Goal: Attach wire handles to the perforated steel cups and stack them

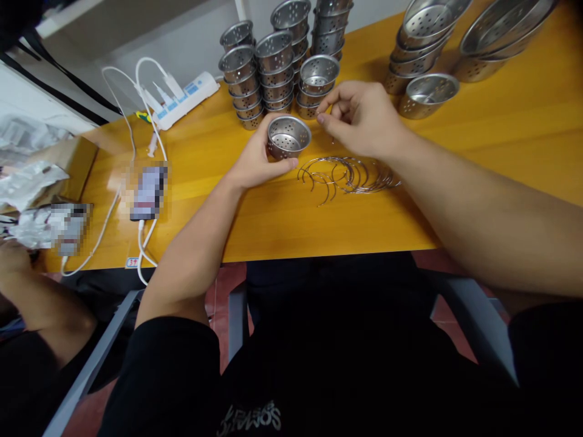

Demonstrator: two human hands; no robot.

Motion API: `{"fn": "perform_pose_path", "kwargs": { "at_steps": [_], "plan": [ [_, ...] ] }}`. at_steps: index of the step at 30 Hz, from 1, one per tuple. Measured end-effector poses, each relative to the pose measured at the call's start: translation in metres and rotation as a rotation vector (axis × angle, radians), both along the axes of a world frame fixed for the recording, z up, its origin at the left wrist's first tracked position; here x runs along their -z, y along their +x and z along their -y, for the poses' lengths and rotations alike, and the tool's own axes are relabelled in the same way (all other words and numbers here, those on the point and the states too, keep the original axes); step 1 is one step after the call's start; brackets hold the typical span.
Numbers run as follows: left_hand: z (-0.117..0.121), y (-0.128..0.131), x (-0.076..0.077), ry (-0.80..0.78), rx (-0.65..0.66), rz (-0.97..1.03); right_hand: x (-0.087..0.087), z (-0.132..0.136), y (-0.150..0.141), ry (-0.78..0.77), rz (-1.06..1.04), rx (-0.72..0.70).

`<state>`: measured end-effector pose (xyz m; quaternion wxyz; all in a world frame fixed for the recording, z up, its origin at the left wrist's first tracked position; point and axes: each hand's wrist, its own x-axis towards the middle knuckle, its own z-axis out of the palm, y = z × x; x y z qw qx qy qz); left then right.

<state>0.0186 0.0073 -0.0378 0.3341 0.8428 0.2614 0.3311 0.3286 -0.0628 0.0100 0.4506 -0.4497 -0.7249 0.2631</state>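
My left hand (257,155) is wrapped round the side of a small perforated metal cup (289,138), its open mouth tilted toward me. To the right of the cup, my right hand (359,115) is closed in a pinch, thumb against fingertips. Whatever it pinches is too small or hidden to make out. Below that hand, a loose pile of thin curved metal wires (350,176) lies on the wooden table (282,224). Just behind the cup stands a short stack of perforated cups (319,76).
Taller cup stacks (276,60) line the back. At the right are wider perforated bowls (428,97) and large oval ones (487,60). A white power strip (189,100), cables and a phone (148,193) lie left. Another person's arm (40,297) shows at far left.
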Motion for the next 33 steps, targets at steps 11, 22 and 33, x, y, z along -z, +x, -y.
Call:
{"fn": "perform_pose_path", "kwargs": {
  "at_steps": [11, 22, 33],
  "plan": [
    [-0.007, -0.001, 0.009, 0.100, 0.073, 0.074, 0.006, -0.004, 0.003, 0.164, -0.023, -0.079],
    [-0.008, -0.001, 0.010, 0.163, 0.162, 0.167, 0.010, -0.009, 0.006, 0.182, -0.018, -0.062],
    [-0.002, 0.002, 0.001, -0.273, 0.129, 0.324, 0.005, -0.007, 0.005, 0.174, -0.072, -0.097]
  ]
}}
